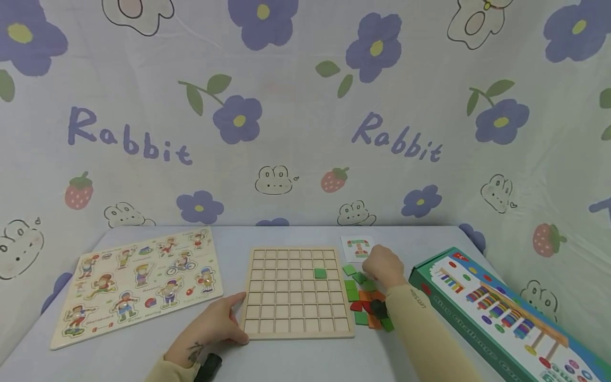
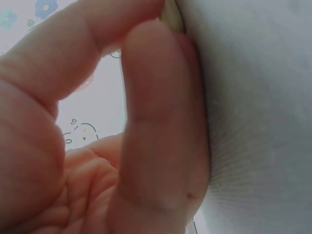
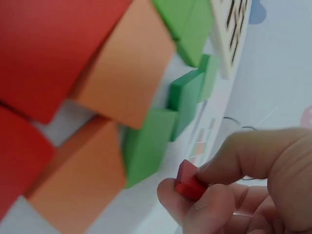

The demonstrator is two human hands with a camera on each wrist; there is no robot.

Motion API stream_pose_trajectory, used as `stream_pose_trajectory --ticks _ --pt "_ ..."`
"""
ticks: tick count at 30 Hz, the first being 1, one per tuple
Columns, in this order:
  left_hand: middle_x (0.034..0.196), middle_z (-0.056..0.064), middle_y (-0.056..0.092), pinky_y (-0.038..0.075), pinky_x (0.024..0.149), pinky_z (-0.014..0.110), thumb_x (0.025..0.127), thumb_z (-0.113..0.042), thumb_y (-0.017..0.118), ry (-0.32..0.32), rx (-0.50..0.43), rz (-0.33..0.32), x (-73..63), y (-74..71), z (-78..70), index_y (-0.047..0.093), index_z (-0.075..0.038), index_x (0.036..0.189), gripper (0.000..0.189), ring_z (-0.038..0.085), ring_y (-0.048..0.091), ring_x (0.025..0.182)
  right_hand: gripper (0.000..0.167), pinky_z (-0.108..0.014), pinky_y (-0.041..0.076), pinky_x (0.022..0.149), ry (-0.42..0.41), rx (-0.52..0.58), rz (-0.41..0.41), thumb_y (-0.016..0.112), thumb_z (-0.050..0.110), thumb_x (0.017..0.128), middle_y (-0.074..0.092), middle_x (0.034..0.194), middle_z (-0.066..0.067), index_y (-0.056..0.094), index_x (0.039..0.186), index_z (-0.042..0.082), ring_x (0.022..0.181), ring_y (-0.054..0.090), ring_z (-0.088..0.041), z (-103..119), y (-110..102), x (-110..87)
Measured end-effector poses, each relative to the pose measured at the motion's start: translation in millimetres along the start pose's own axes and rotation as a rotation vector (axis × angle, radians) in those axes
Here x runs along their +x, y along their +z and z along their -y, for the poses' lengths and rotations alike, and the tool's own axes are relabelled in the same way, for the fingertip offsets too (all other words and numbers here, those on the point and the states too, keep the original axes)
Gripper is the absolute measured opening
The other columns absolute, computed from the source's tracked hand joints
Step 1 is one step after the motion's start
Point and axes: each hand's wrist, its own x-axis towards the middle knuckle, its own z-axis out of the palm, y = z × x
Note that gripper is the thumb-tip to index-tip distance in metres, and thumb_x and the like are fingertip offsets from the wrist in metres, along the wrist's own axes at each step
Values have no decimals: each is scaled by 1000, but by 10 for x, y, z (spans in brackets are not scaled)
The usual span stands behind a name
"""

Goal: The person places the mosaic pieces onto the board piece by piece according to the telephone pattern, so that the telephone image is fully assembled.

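Observation:
A wooden grid board point(image 1: 296, 336) lies flat, and one green square tile point(image 1: 320, 273) sits in a cell on its right half. My left hand point(image 1: 212, 324) rests at the board's left edge, thumb and index finger spread apart and touching it. In the right wrist view, my right hand point(image 3: 258, 180) pinches a small red wooden piece point(image 3: 191, 184) between thumb and fingers. From the head view, that hand is above the tabletop near the pattern card point(image 1: 350, 257); the piece is hidden there. Loose green, orange point(image 3: 131, 68) and red tiles lie close to my right hand.
At the left lies a wooden picture puzzle board point(image 1: 157, 276) with sports figures. A long green game box point(image 1: 501, 318) stands to the right, beside my right forearm. Behind the table hangs a patterned cloth point(image 1: 296, 132).

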Motion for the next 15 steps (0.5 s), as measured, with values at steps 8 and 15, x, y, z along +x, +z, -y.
stream_pose_trajectory --ticks 8,15 --pt "64 6 55 40 50 26 55 -2 83 9 0 8 -24 -10 39 37 -1 140 97 14 49 52 42 -26 34 52 -258 299 103 38 2 90 52 130 -20 50 130 -3 57 43 -12 202 46 17" --pt "67 6 55 40 51 27 57 0 81 39 -24 58 30 -64 82 35 -2 141 96 15 48 55 23 -23 32 47 -215 655 213 50 9 92 62 89 -14 57 110 -5 46 35 -8 409 189 14"
